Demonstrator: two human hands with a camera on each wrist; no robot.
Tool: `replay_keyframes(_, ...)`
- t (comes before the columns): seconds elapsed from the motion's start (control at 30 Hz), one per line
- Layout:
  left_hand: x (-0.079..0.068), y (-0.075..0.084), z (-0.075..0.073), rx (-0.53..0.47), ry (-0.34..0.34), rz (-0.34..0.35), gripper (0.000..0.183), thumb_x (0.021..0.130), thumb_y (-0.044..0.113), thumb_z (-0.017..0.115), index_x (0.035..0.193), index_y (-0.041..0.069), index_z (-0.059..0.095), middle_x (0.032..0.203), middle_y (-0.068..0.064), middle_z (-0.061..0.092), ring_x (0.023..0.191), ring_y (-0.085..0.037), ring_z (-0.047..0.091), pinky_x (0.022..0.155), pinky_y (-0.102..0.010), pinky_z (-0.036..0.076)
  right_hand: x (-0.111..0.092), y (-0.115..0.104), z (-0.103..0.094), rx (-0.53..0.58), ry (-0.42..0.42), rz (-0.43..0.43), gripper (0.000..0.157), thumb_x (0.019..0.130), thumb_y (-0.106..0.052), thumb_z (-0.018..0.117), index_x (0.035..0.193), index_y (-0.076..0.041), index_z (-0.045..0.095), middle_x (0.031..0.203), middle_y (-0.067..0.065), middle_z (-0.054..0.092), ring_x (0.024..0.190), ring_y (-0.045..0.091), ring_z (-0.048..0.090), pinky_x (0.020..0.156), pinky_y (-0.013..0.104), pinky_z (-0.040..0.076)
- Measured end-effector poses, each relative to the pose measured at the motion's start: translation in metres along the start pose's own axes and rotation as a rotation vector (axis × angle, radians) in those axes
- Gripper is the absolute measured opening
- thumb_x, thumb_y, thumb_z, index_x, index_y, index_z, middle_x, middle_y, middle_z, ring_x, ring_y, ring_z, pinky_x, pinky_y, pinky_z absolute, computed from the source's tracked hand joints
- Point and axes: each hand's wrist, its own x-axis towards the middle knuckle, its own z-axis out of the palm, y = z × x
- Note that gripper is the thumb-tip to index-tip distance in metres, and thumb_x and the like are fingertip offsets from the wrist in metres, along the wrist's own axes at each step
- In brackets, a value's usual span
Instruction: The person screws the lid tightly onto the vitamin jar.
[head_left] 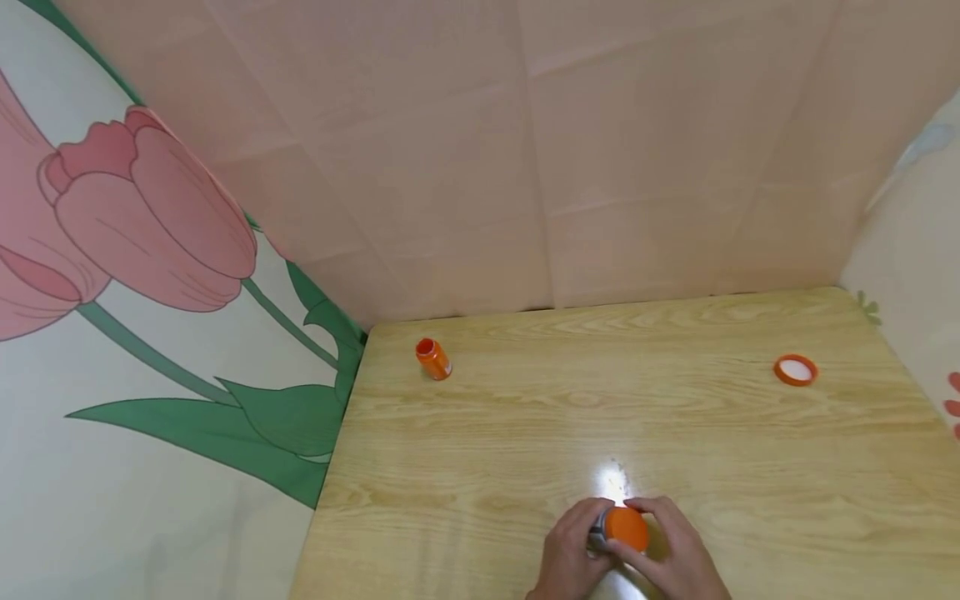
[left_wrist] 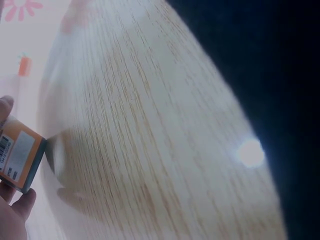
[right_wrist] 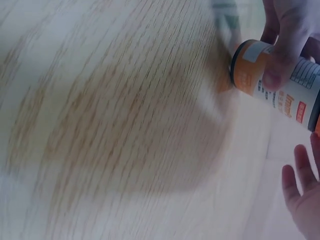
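we have the jar over the near part of the table, the left hand wrapped round its body, the right hand pinching the orange lid between thumb and fingers. we judge it best to keep the body steady and grip the rim evenly. label: barcode, orange lettering and red box, none legible to us.

My hands: two, left hand, right hand
My can: one
Orange cap on my can: one
Small orange bottle: one
Orange-rimmed white disc: one
Table before me: one
Printed pink tulips I see: two
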Motion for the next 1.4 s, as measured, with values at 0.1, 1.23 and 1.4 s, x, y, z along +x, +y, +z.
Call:
replay_keyframes(0.1, 0.0, 0.0, -0.001, 0.004, 0.021, 0.007, 0.067, 0.067, 0.022, 0.089, 0.126, 0.02, 0.059, 0.121, 0.008, 0.066, 0.112, -0.005, 0.064, 0.1, -0.016, 0.048, 0.002, 0.002, -0.002, 0.022, -0.025, -0.117, 0.067, 0.057, -0.02, 0.095, 0.116, -0.007, 0.066, 0.109, -0.003, 0.065, 0.108, -0.01, 0.048, 0.098, 0.0, 0.026)
replay_keyframes(1.23, 0.001, 0.0, -0.002, -0.011, 0.023, 0.043, 0.072, 0.062, 0.025, 0.092, 0.127, 0.02, 0.059, 0.119, 0.007, 0.066, 0.11, -0.005, 0.064, 0.1, -0.014, 0.047, 0.007, 0.007, -0.018, -0.036, -0.102, -0.294, 0.076, 0.057, -0.032, 0.094, 0.124, -0.01, 0.065, 0.118, 0.0, 0.066, 0.118, -0.006, 0.049, 0.106, 0.001, 0.022)
replay_keyframes(1.4, 0.001, 0.001, -0.003, -0.011, 0.002, 0.014, 0.07, 0.065, 0.027, 0.091, 0.127, 0.023, 0.059, 0.121, 0.009, 0.066, 0.111, -0.004, 0.063, 0.1, -0.014, 0.046, 0.007, 0.006, -0.017, -0.065, -0.077, -0.256, 0.066, 0.054, -0.031, 0.095, 0.115, -0.019, 0.07, 0.108, -0.01, 0.069, 0.103, -0.002, 0.057, 0.1, 0.002, 0.027)
